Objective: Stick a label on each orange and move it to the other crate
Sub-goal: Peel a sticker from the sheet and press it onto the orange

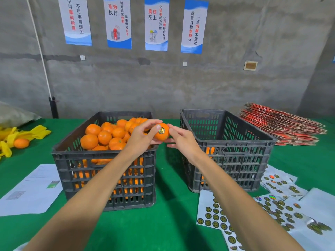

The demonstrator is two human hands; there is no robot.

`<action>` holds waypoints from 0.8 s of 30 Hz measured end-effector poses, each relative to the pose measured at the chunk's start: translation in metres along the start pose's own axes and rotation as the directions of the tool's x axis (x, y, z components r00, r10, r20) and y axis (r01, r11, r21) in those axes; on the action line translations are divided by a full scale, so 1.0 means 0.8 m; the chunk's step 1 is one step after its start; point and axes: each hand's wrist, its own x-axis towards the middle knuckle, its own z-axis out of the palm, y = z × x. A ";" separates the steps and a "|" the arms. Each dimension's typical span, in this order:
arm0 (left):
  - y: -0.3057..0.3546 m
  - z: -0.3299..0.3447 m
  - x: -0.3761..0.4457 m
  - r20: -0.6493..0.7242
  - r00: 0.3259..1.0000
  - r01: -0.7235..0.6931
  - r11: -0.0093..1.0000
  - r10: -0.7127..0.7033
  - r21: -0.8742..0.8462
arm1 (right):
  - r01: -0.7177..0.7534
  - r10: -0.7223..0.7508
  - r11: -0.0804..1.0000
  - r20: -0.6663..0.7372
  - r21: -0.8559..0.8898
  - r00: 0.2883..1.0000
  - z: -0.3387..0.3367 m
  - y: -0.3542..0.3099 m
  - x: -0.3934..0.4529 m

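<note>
Head view shows the labelling step all but finished: the orange [161, 132] held up between the two crates already carries a round dark-and-gold label [161, 131] on the side facing the camera. It hangs in the air above the gap, just past the near right corner of the full crate [101, 161] and short of the rim of the other crate [228, 142], which looks nearly empty, with only a few patches of orange showing through its side slots.

The left hand [143, 136] grasps the fruit, fingers curled over its top and underneath, with the thumb lying on its front just beside the label. The right hand [183, 140] is half open; its thumb and fingertips touch the orange's right side and underside, and whether they are truly gripping or only steadying it cannot be told from this angle.

Judging by this, the next move is likely a handover or a carry to the right: one hand lets go, the other takes the fruit over the rim of the right-hand crate and sets it down low rather than dropping it. After that a fresh sticker would come off the label sheets [215, 212] lying on the green table [172, 223] at the right
</note>
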 end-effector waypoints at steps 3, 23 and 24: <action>-0.001 0.006 0.001 -0.008 1.000 0.009 0.999 -0.009 0.032 | 0.088 -0.088 0.994 0.010 -0.058 0.996 -0.003 0.001 -0.001; -0.041 -0.248 0.018 -0.401 0.725 0.663 0.409 -0.560 0.627 | -0.131 -0.104 0.690 -0.276 -0.712 0.955 -0.178 0.044 0.023; -0.042 -0.252 0.017 -0.375 0.714 0.662 0.397 -0.591 0.635 | -0.132 -0.107 0.684 -0.278 -0.717 0.955 -0.181 0.048 0.024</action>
